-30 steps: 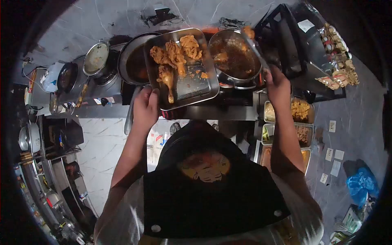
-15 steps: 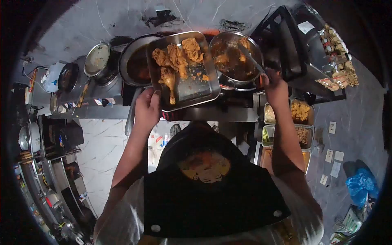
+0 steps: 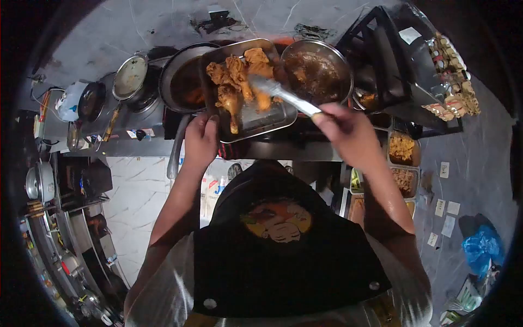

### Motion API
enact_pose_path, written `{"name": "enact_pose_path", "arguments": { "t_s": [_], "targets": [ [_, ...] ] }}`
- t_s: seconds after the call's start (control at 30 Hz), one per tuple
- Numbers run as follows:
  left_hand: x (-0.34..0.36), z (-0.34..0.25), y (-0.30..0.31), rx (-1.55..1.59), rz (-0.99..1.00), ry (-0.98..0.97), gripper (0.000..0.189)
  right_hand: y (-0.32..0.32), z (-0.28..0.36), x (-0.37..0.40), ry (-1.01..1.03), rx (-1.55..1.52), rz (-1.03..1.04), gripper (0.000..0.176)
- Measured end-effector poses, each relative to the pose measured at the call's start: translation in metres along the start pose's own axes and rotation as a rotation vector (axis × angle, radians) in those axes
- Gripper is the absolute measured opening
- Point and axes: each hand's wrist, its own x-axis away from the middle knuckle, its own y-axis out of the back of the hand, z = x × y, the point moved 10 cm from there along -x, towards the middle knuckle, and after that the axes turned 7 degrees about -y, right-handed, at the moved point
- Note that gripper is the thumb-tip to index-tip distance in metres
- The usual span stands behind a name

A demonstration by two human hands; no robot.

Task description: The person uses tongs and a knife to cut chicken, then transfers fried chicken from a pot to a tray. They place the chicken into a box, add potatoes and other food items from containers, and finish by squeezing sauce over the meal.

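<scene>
My left hand (image 3: 201,139) grips the near left corner of a metal tray (image 3: 259,128), tilted over the stove. Several fried chicken pieces (image 3: 237,71) and a drumstick (image 3: 230,103) lie in it. My right hand (image 3: 348,133) is closed round the handle of metal tongs (image 3: 291,98). The blurred tips of the tongs are over the tray, at a fried piece on its right side. Right of the tray is a pot of dark bubbling oil (image 3: 318,71) with some pieces in it. A wide pan (image 3: 182,82) is partly hidden behind the tray's left side.
At the left stand a light-coloured pan (image 3: 131,79) and a small black pan (image 3: 91,102). On the right are a black rack (image 3: 381,60), egg cartons (image 3: 455,82), food containers (image 3: 404,150) and a blue plastic bag (image 3: 483,249).
My right hand and the tongs have moved left, from the oil pot to over the tray. Another piece now shows at the tray's right side. The tray has shifted slightly.
</scene>
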Motion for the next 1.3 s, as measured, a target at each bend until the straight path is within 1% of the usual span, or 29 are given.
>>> {"name": "enact_pose_path", "arguments": {
  "t_s": [0.03, 0.07, 0.1, 0.13, 0.17, 0.2, 0.23, 0.27, 0.3, 0.33, 0.37, 0.4, 0.43, 0.5, 0.53, 0.6, 0.63, 0.7, 0.8, 0.87, 0.93, 0.97, 1.03, 1.1, 1.13, 1.2, 1.23, 1.3],
  "targets": [
    [0.0, 0.008, 0.0, 0.045, -0.027, 0.029, 0.023, -0.006, 0.007, 0.001, -0.061, -0.013, 0.088, 0.051],
    [0.0, 0.005, 0.0, 0.051, -0.018, 0.026, 0.023, 0.001, -0.002, -0.005, 0.014, -0.041, -0.001, 0.05],
    [0.0, -0.005, 0.003, -0.01, -0.023, -0.029, 0.022, 0.012, -0.013, -0.01, 0.09, -0.065, -0.088, 0.049],
    [0.003, -0.011, 0.006, -0.071, -0.028, -0.082, 0.021, 0.027, -0.014, -0.011, 0.038, -0.129, -0.109, 0.049],
    [0.006, -0.006, 0.005, -0.063, -0.019, -0.081, 0.021, 0.045, -0.013, -0.012, -0.016, -0.193, -0.13, 0.049],
    [0.008, 0.001, 0.009, -0.017, -0.055, -0.091, 0.021, 0.06, -0.017, -0.022, -0.017, -0.154, -0.069, 0.045],
    [0.01, 0.005, 0.014, 0.029, -0.092, -0.104, 0.02, 0.072, -0.017, -0.025, -0.023, -0.15, -0.076, 0.045],
    [0.014, 0.016, 0.012, 0.15, -0.059, 0.051, 0.02, 0.086, -0.012, -0.027, -0.002, 0.096, -0.139, 0.043],
    [0.016, 0.019, 0.016, 0.155, -0.058, 0.044, 0.02, 0.097, -0.007, -0.031, 0.02, 0.344, -0.2, 0.041],
    [0.018, 0.021, 0.023, 0.173, -0.074, 0.023, 0.02, 0.101, -0.014, -0.042, 0.023, 0.348, -0.205, 0.041],
    [0.021, 0.02, 0.026, 0.191, -0.09, 0.004, 0.021, 0.095, -0.028, -0.057, 0.049, 0.532, -0.17, 0.041],
    [0.024, 0.009, 0.031, 0.169, -0.158, -0.077, 0.023, 0.086, -0.041, -0.071, 0.073, 0.716, -0.135, 0.04],
    [0.026, 0.011, 0.033, 0.173, -0.158, -0.082, 0.023, 0.082, -0.052, -0.083, 0.074, 0.718, -0.14, 0.04],
    [0.031, 0.024, 0.039, 0.231, -0.158, -0.007, 0.021, 0.063, -0.062, -0.102, 0.193, 0.808, -0.109, 0.042],
    [0.033, 0.023, 0.044, 0.15, -0.162, 0.0, 0.022, 0.058, -0.064, -0.109, 0.193, 0.806, -0.111, 0.042],
    [0.036, 0.007, 0.048, 0.14, -0.186, 0.003, 0.022, 0.038, -0.051, -0.119, 0.31, 0.872, -0.118, 0.042],
    [0.036, 0.003, 0.05, 0.13, -0.211, 0.007, 0.023, 0.032, -0.05, -0.128, 0.311, 0.87, -0.121, 0.042],
    [0.038, 0.004, 0.051, 0.122, -0.215, -0.008, 0.023, 0.013, -0.05, -0.145, 0.307, 0.949, -0.04, 0.04],
    [0.039, -0.001, 0.051, 0.131, -0.221, -0.013, 0.024, 0.003, -0.042, -0.157, 0.323, 0.97, -0.029, 0.038],
    [0.042, 0.0, 0.054, 0.147, -0.225, -0.006, 0.025, -0.002, -0.049, -0.17, 0.325, 0.963, -0.035, 0.038],
    [0.045, 0.015, 0.052, 0.178, -0.171, 0.101, 0.024, 0.0, -0.052, -0.177, 0.326, 0.958, -0.04, 0.039],
    [0.046, 0.019, 0.053, 0.179, -0.173, 0.101, 0.024, 0.002, -0.057, -0.18, 0.289, 0.95, -0.009, 0.04],
    [0.044, 0.016, 0.054, 0.149, -0.166, 0.038, 0.024, 0.006, -0.063, -0.185, 0.256, 0.942, 0.023, 0.04],
    [0.044, 0.012, 0.053, 0.156, -0.178, 0.025, 0.024, 0.007, -0.074, -0.189, 0.2, 0.971, 0.099, 0.041],
    [0.043, 0.009, 0.052, 0.163, -0.186, 0.011, 0.024, 0.007, -0.072, -0.187, 0.2, 0.971, 0.098, 0.041],
    [0.042, 0.015, 0.052, 0.163, -0.167, 0.008, 0.023, 0.011, -0.076, -0.184, 0.111, 0.95, 0.076, 0.035],
    [0.04, 0.019, 0.05, 0.16, -0.148, 0.007, 0.023, 0.012, -0.075, -0.182, 0.109, 0.951, 0.073, 0.035],
    [0.038, 0.026, 0.049, 0.166, -0.148, -0.001, 0.022, 0.01, -0.067, -0.177, 0.177, 0.975, 0.054, 0.036]
  ]
}}
